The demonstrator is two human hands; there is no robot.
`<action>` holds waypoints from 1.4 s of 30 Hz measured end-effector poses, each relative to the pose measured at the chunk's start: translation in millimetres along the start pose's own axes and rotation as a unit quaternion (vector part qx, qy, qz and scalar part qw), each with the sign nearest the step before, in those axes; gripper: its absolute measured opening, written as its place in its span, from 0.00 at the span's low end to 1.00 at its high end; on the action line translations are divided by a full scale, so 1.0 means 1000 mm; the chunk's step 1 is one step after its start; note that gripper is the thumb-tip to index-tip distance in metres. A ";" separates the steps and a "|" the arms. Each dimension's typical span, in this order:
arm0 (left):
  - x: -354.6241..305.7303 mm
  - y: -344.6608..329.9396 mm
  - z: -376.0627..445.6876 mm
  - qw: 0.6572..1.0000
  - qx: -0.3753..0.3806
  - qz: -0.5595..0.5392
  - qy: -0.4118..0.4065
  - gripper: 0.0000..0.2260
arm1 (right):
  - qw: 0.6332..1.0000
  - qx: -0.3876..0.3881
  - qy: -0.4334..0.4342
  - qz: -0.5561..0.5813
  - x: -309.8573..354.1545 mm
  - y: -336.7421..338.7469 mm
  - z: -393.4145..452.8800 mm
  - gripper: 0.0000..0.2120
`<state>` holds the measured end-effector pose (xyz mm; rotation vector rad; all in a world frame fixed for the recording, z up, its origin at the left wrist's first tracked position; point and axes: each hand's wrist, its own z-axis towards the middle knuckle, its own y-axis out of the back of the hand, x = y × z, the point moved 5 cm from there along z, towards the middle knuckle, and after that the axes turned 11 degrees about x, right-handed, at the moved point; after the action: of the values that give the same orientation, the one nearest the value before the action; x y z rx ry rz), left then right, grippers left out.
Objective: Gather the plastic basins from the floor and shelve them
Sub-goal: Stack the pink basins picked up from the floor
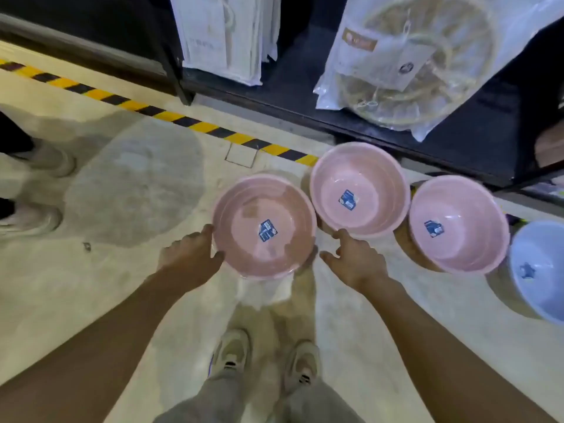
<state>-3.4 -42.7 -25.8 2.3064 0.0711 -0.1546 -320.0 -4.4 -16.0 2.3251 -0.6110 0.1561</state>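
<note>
Three pink plastic basins with blue stickers inside are in front of me. My left hand (190, 254) grips the left rim of the nearest pink basin (244, 239), which looks lifted above the floor. My right hand (354, 257) is open, fingers spread, just right of that basin and below the middle pink basin (360, 178). A third pink basin (457, 239) sits further right. A light blue basin (537, 270) lies at the right edge, partly cut off.
A dark low shelf (396, 129) runs across the top, holding a bagged wicker item (412, 62) and white packets (225, 38). Yellow-black hazard tape (171, 116) crosses the concrete floor. Another person's shoes (39, 190) stand at the left. My own shoes (265, 358) are below.
</note>
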 end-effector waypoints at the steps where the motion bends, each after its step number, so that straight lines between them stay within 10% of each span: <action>1: 0.008 -0.016 0.022 1.000 -0.009 0.010 0.002 0.28 | 1.000 -0.013 0.006 0.013 -0.007 -0.014 0.023 0.27; 15: 0.092 -0.140 0.212 0.989 -0.054 -0.106 0.093 0.22 | 0.987 -0.050 0.016 0.150 -0.060 -0.126 0.230 0.34; 31: 0.108 -0.050 0.170 0.974 -0.154 -0.153 0.061 0.13 | 0.981 -0.116 0.062 0.145 -0.001 -0.061 0.185 0.21; 42: -0.092 0.081 0.186 0.964 -0.212 -0.134 -0.093 0.23 | 0.932 -0.320 -0.006 0.168 -0.099 0.097 0.108 0.09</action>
<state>-102.7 -234.4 -78.2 1.8375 0.2924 -0.4505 -459.5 -100.2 -63.4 1.5832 -0.9092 0.0818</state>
